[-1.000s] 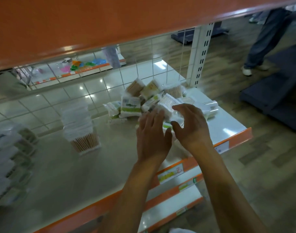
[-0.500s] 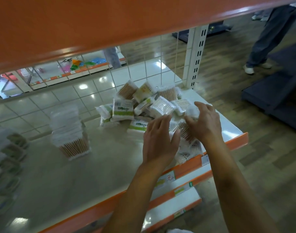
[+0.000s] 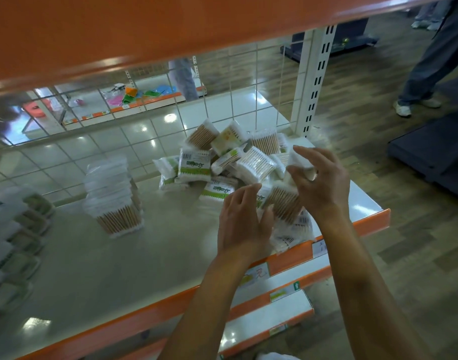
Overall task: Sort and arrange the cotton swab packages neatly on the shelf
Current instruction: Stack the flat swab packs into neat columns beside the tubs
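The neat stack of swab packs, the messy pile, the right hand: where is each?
neat stack point(image 3: 112, 196): head view, its white middle layers.
messy pile point(image 3: 195, 166): head view, a green-labelled pack's face.
right hand point(image 3: 326, 188): head view, back of the hand, gripping a white pack point(image 3: 299, 162).

**Shop aisle behind the shelving**

An orange shelf edge point(image 3: 144, 35) is running across the top of the view. A white wire grid point(image 3: 222, 81) is backing the glossy shelf point(image 3: 105, 268), which is reflecting ceiling lights. A white slotted upright point(image 3: 313, 81) is standing at the right corner. Wood-look flooring point(image 3: 365, 120) is stretching beyond, where a person in jeans point(image 3: 425, 74) is standing near a dark low platform point(image 3: 430, 152). Through the grid, a far shelf point(image 3: 150, 102) is showing colourful items
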A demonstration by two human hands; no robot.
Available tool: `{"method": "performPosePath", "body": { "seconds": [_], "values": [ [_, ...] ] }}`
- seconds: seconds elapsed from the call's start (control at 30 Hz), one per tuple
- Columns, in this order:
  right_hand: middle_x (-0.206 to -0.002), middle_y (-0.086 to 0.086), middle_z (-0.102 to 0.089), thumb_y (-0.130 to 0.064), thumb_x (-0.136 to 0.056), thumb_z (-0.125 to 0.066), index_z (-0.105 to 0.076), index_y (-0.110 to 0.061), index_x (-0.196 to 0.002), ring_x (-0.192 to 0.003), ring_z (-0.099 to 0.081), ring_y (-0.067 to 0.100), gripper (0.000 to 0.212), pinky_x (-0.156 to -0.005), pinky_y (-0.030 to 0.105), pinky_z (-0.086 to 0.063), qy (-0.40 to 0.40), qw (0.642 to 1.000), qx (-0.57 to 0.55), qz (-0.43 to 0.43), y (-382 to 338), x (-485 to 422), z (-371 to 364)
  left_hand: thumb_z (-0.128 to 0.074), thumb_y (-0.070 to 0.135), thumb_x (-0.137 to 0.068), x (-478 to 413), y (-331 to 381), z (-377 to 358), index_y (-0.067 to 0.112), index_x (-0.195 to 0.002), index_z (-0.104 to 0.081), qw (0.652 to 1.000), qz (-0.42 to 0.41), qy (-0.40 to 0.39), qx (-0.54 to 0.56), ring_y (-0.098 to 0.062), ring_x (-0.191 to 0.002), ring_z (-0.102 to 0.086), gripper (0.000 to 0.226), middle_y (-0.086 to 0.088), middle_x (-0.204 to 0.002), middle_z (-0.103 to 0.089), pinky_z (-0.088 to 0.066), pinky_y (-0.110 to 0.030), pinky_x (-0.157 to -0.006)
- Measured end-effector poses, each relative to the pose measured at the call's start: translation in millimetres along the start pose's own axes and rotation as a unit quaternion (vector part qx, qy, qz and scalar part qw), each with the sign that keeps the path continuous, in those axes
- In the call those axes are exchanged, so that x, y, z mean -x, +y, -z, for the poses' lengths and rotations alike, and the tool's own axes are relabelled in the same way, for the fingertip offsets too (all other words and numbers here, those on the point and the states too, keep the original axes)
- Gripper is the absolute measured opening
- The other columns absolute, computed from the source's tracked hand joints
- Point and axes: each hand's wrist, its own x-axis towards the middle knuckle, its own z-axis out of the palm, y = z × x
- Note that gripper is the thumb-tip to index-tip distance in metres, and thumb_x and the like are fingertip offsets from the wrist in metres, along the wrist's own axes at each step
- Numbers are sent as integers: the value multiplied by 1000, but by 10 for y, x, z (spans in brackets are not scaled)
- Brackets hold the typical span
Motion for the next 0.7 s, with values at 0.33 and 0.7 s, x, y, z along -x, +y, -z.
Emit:
{"method": "performPosePath", "body": {
  "seconds": [0.33, 0.7],
  "values": [
    [-121, -8, -53, -31, -85, -65, -66, -25, -115, -112, -55, 10, 31, -89, 25, -49, 95, 981, -139, 97, -202, 32, -14, -52, 38, -93, 47, -84, 78, 29, -135, -46, 1000, 11, 10, 27, -10, -129, -36, 43, 10, -137, -48, -26, -21, -101],
    [-113, 0, -67, -33, -86, -60, -67, -29, -109, -107, -62, 12, 24, -93, 43, -50, -1, 948, -317, 10, -591, 381, -373, -45, 40, -96, 195, -205, 392, 23, -117, -62, 982, 46, 98, 158, -10, -92, -61, 33, 8, -103, -67, -47, -26, -82]
  ]
}}
